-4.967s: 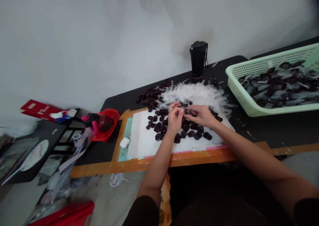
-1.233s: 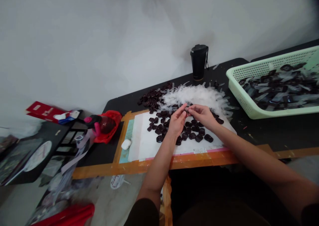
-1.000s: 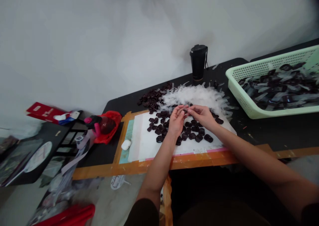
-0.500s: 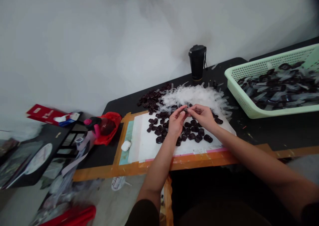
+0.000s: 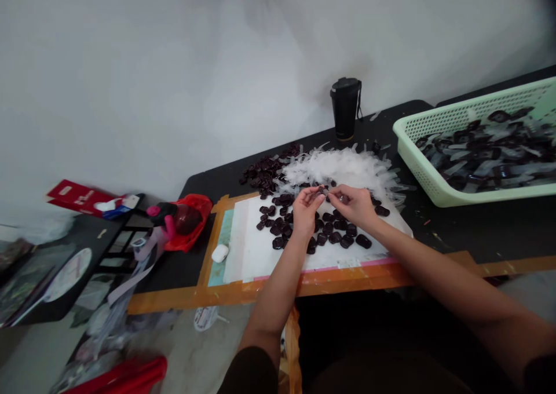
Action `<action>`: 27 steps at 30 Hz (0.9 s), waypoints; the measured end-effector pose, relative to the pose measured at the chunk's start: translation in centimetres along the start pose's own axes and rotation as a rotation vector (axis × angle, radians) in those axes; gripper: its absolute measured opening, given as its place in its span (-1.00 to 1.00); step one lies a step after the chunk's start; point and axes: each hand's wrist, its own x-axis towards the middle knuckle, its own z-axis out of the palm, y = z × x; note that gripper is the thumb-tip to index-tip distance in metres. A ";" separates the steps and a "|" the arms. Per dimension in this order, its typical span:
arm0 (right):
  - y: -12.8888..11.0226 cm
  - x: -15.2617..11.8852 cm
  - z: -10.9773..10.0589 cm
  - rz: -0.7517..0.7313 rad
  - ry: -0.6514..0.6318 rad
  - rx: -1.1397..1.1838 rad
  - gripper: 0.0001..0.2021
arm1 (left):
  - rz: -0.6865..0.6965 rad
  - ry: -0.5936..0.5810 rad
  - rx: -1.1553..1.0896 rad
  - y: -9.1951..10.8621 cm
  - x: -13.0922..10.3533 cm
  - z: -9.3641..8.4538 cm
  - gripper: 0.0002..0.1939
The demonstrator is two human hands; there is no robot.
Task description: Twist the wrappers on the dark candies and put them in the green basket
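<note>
both hands meet above the white rectangular work mat (image 5: 260,255) on the black counter (image 5: 478,226). the left hand (image 5: 305,211) and right hand (image 5: 354,204) each have fingertips pinched closed on one small dark glossy piece (image 5: 324,191), held between them just clear of the mat; whether a clear strip is attached to it is too small to tell.

risks, as judged:
- the piece is small and gripped only at the fingertips; a slip would drop it among the loose dark glossy pieces (image 5: 330,232) scattered directly below, where it could not be told apart from them.
- the heap of clear plastic strips (image 5: 343,165) lies just behind the hands, touching the mat's far edge; a forearm sweep could push strips in among the pieces.
- the black lidded tumbler (image 5: 345,109) stands upright near the wall, behind the heap; a long reach could knock it over.

containers:
- pale green perforated plastic basket (image 5: 412,162), at the right of the counter, holds dark pieces mixed with clear strips, filled to about mid-wall.
- red plastic bag (image 5: 195,208), at the left end of the counter; contents are unclear.
- a second pile of dark pieces (image 5: 263,174) lies loose on the counter, left of the heap.
</note>
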 end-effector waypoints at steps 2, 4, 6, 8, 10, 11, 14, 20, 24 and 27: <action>0.1 0.0 0.0 -0.001 0.017 -0.027 -0.84 | 0.001 0.005 0.010 0.1 0.0 0.0 -0.72; 0.1 -0.1 0.0 -0.011 0.012 -0.041 -0.85 | 0.004 0.019 0.020 0.1 0.0 0.0 -0.71; 0.1 -0.1 0.0 -0.026 -0.018 -0.046 -0.86 | 0.009 0.032 0.034 0.2 0.0 0.0 -0.71; 0.2 0.0 0.0 -0.032 -0.052 -0.047 -0.88 | 0.016 0.035 0.056 0.2 0.0 0.0 -0.71; 0.3 0.0 0.0 -0.028 -0.070 -0.052 -0.88 | 0.026 0.028 0.081 0.2 0.0 0.0 -0.72; 0.3 0.0 -0.1 -0.026 -0.077 -0.054 -0.88 | 0.032 0.022 0.093 0.2 0.0 0.0 -0.72; 0.4 0.1 -0.2 -0.026 -0.106 -0.053 -0.88 | 0.043 0.013 0.132 0.3 0.0 -0.1 -0.72; 0.2 0.1 -0.3 -0.078 -0.119 -0.040 -0.87 | 0.017 0.057 0.184 0.6 -0.1 0.0 -0.70; 0.2 0.1 -0.2 -0.050 -0.127 -0.047 -0.87 | 0.013 0.053 0.184 0.6 -0.1 0.0 -0.72; 0.3 0.1 -0.2 -0.009 -0.136 -0.052 -0.87 | 0.008 0.043 0.179 0.5 -0.2 0.1 -0.72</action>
